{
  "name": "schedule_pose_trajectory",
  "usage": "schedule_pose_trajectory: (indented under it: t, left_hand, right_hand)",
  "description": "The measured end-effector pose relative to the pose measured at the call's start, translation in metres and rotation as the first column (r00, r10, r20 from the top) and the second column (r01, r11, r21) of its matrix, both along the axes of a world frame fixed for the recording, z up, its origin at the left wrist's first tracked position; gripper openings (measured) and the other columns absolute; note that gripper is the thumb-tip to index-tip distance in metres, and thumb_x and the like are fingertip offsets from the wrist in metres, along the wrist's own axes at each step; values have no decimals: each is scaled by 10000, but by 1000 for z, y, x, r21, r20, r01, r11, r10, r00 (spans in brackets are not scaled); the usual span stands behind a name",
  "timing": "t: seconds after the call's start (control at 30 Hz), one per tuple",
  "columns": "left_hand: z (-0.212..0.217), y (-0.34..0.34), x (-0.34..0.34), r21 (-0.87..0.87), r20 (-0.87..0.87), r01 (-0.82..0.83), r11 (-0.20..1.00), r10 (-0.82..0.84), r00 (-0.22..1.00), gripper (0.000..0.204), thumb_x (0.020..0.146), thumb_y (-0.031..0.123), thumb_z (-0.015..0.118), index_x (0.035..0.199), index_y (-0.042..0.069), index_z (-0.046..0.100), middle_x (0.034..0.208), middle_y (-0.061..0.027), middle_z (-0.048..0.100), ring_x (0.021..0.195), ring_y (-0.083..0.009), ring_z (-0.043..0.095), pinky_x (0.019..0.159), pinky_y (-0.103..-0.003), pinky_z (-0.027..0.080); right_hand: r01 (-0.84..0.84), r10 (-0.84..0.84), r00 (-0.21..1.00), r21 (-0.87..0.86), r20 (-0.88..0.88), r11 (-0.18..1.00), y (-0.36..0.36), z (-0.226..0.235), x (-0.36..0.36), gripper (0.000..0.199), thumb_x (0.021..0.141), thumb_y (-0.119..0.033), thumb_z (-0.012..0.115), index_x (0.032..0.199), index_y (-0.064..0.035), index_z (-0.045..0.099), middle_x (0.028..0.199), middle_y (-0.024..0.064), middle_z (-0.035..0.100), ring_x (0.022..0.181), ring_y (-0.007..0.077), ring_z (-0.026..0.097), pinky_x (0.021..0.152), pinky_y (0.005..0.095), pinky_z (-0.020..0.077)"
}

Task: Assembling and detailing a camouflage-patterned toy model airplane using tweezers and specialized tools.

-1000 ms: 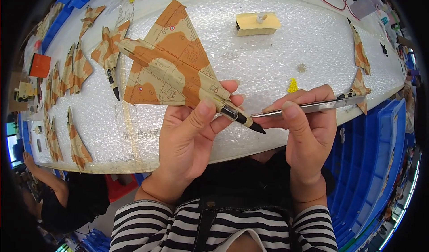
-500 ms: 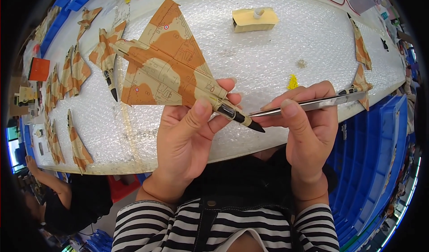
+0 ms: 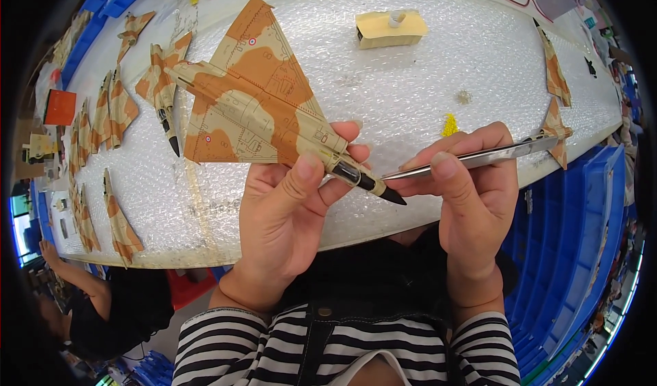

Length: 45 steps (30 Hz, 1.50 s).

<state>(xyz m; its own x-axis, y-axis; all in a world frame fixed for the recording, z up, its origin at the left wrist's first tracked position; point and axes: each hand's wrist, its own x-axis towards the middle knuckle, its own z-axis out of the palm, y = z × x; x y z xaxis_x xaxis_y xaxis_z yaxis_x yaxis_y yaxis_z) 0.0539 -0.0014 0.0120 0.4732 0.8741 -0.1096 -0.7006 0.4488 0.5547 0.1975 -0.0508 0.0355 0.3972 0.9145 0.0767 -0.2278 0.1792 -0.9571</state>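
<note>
Bubble-wrapped table (image 3: 424,78) among blue crates (image 3: 575,249); left hand (image 3: 287,215) grips model jet (image 3: 260,112), right hand (image 3: 472,194) pinches tweezers (image 3: 479,158).

Head cam, close, down over table (image 3: 424,78)

Bubble-wrapped surface (image 3: 383,78) in front of me. Tan sponge block (image 3: 391,29) with white cap at 12 o'clock. Small yellow piece (image 3: 449,124) at 2 o'clock. Row of camouflage model jets (image 3: 102,112) at 9–10 o'clock, one with black nose (image 3: 163,92). Orange-red square (image 3: 59,107) far at 9. Blue bins (image 3: 575,249) at 4 o'clock. More camouflage parts (image 3: 553,71) at 2.
</note>
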Motion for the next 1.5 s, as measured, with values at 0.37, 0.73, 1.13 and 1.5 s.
schedule_pose_trajectory:
  t: [0.37,0.73,1.13,1.5]
  left_hand:
    - [14,5,0,67,-18,61,996,-60,998,382,887,155,397,1219,-18,322,1065,-208,518,911,-247,566,738,-296,510]
    - [118,-16,17,174,-164,364,915,-338,927,292,899,177,378,1040,-65,460,838,-157,591,668,-128,534,536,-208,450]
    - [149,-36,60,55,-104,497,866,-490,865,247,873,248,478,894,6,520,736,-54,540,547,-63,444,528,-171,414]
    - [142,-19,52,-1,-63,536,845,-534,843,241,879,258,468,861,23,518,712,-40,525,553,-66,450,538,-179,416]
  right_hand:
    - [144,-148,989,135,22,980,-2,15,17,141,844,-117,472,921,-7,431,926,172,536,664,163,571,605,239,495]
    - [-17,-304,472,353,827,935,-59,85,20,324,706,-55,620,1024,-22,570,1133,142,465,780,170,567,602,176,440]
    - [-153,-510,399,603,762,783,-59,104,45,361,665,8,633,1020,30,566,1034,165,554,767,215,591,627,257,491]
    - [-172,-510,286,567,812,806,-46,104,35,331,659,40,610,985,75,564,1006,204,559,707,209,596,532,225,480]
